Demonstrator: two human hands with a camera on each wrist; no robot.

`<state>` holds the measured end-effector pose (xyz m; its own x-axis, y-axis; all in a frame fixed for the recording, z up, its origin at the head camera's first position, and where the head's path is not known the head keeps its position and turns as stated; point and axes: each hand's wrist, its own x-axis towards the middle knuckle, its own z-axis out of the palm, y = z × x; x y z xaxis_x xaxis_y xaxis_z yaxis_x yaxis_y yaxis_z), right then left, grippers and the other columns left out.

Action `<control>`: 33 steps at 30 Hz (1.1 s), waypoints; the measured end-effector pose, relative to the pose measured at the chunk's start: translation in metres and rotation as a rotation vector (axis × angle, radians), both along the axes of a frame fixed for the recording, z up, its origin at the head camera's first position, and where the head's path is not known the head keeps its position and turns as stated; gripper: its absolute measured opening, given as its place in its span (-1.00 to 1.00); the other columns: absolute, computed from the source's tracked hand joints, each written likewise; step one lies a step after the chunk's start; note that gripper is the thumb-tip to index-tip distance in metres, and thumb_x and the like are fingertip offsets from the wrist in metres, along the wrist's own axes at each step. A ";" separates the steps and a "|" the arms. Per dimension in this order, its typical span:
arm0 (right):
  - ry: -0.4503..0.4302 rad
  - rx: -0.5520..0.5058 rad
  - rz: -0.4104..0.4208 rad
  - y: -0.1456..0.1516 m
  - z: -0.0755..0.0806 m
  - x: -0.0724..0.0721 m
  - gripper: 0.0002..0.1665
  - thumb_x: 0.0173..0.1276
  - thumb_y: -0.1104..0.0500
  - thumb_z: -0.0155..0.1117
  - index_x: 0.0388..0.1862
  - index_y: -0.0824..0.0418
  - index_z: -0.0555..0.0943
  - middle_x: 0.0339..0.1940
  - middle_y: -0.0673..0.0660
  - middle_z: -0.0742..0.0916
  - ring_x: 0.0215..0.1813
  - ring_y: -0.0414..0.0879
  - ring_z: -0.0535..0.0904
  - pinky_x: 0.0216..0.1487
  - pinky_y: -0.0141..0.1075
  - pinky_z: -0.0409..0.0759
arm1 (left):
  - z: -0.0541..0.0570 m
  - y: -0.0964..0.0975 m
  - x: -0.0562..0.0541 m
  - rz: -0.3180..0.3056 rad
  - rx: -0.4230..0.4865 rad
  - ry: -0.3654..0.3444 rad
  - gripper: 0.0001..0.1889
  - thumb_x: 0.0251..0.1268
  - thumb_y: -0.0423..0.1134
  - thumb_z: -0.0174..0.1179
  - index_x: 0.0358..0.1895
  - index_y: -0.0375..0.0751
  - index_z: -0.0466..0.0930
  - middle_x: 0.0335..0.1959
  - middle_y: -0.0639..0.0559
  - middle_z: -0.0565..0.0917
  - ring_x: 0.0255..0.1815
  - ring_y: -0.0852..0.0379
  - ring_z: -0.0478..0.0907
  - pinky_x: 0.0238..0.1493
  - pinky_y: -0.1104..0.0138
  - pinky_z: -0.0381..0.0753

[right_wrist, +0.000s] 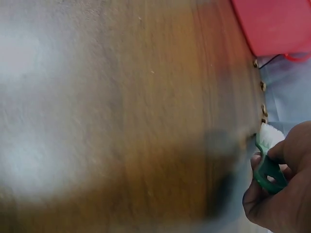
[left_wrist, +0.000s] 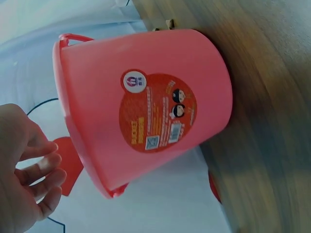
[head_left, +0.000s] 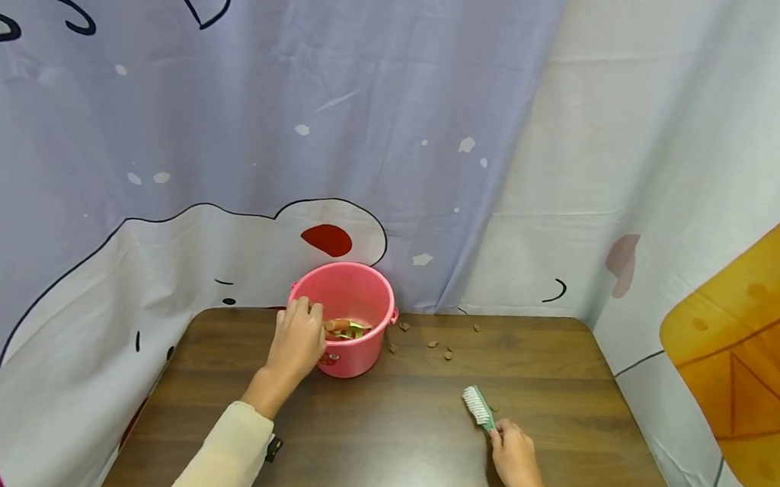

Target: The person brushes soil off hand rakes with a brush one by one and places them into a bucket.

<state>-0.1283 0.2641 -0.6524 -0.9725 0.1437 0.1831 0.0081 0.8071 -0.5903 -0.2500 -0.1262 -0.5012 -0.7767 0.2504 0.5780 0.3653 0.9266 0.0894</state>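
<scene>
A pink bucket stands upright at the back of the wooden table. Inside it lie items partly hidden by the wall, among them a wooden-looking handle and something yellow-green. My left hand is over the bucket's near left rim. The left wrist view shows its fingers loosely bent beside the rim, with nothing visible between them. Low over the table's right half, my right hand grips the green handle of a brush with white bristles, pointing toward the back left.
Several small brown bits are scattered on the table right of the bucket, and one lies by the brush. The wooden table has its back edge against a printed curtain, which also hangs along the sides.
</scene>
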 end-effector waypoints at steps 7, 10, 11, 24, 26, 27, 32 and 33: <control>0.027 0.027 0.008 0.002 -0.005 -0.002 -0.89 0.32 0.38 0.34 -0.36 0.31 0.57 -0.47 0.13 0.63 -0.38 0.00 0.57 -0.35 -0.09 0.53 | -0.002 -0.013 0.007 0.005 0.039 0.037 -0.91 0.21 -0.46 0.23 -0.25 -0.41 0.60 -0.27 -0.25 0.55 -0.17 -0.28 0.51 -0.23 -0.03 0.39; -0.008 0.032 0.016 0.002 -0.005 0.000 -0.87 0.31 0.38 0.37 -0.35 0.31 0.56 -0.46 0.12 0.64 -0.40 -0.05 0.57 -0.39 -0.18 0.55 | -0.005 -0.023 0.011 0.007 0.056 0.048 -0.90 0.25 -0.44 0.21 -0.22 -0.41 0.63 -0.27 -0.25 0.56 -0.16 -0.28 0.51 -0.23 -0.03 0.39; -0.014 0.035 0.021 0.001 -0.005 0.000 -0.86 0.30 0.38 0.38 -0.33 0.32 0.56 -0.46 0.13 0.66 -0.39 -0.05 0.59 -0.39 -0.20 0.57 | -0.007 -0.026 0.012 0.008 0.062 0.059 -0.90 0.26 -0.44 0.20 -0.22 -0.40 0.64 -0.28 -0.24 0.56 -0.17 -0.28 0.51 -0.23 -0.03 0.39; -0.068 -0.008 0.077 -0.011 -0.002 0.003 -0.80 0.29 0.38 0.42 -0.18 0.39 0.58 -0.43 0.12 0.70 -0.39 -0.14 0.63 -0.42 -0.39 0.58 | -0.011 -0.050 0.022 -0.030 0.129 0.197 -0.93 0.23 -0.47 0.18 -0.26 -0.39 0.63 -0.34 -0.24 0.57 -0.23 -0.30 0.51 -0.26 -0.04 0.39; -0.064 -0.010 0.079 -0.012 -0.002 0.004 -0.80 0.28 0.38 0.42 -0.18 0.40 0.58 -0.44 0.12 0.71 -0.40 -0.13 0.63 -0.42 -0.38 0.58 | -0.013 -0.051 0.023 -0.029 0.131 0.193 -0.91 0.25 -0.46 0.15 -0.26 -0.38 0.64 -0.34 -0.23 0.57 -0.23 -0.28 0.51 -0.26 -0.04 0.39; -0.059 -0.011 0.081 -0.013 -0.002 0.004 -0.80 0.28 0.39 0.42 -0.18 0.40 0.59 -0.44 0.12 0.72 -0.40 -0.14 0.64 -0.42 -0.39 0.59 | -0.014 -0.052 0.023 -0.031 0.132 0.191 -0.90 0.25 -0.45 0.14 -0.26 -0.38 0.64 -0.34 -0.22 0.57 -0.23 -0.27 0.51 -0.26 -0.03 0.39; -0.025 0.005 0.094 -0.013 0.000 0.003 -0.84 0.26 0.41 0.43 -0.22 0.37 0.61 -0.46 0.11 0.73 -0.39 -0.11 0.66 -0.39 -0.33 0.62 | -0.020 -0.058 0.025 -0.095 0.157 0.221 -0.85 0.30 -0.43 0.08 -0.24 -0.39 0.64 -0.35 -0.18 0.57 -0.24 -0.22 0.51 -0.25 0.00 0.41; -0.026 0.008 0.100 -0.011 0.001 0.003 -0.86 0.27 0.41 0.42 -0.24 0.35 0.62 -0.46 0.11 0.74 -0.39 -0.09 0.67 -0.38 -0.31 0.63 | -0.022 -0.060 0.026 -0.114 0.165 0.232 -0.84 0.31 -0.43 0.06 -0.24 -0.39 0.64 -0.35 -0.18 0.57 -0.24 -0.21 0.51 -0.25 0.01 0.42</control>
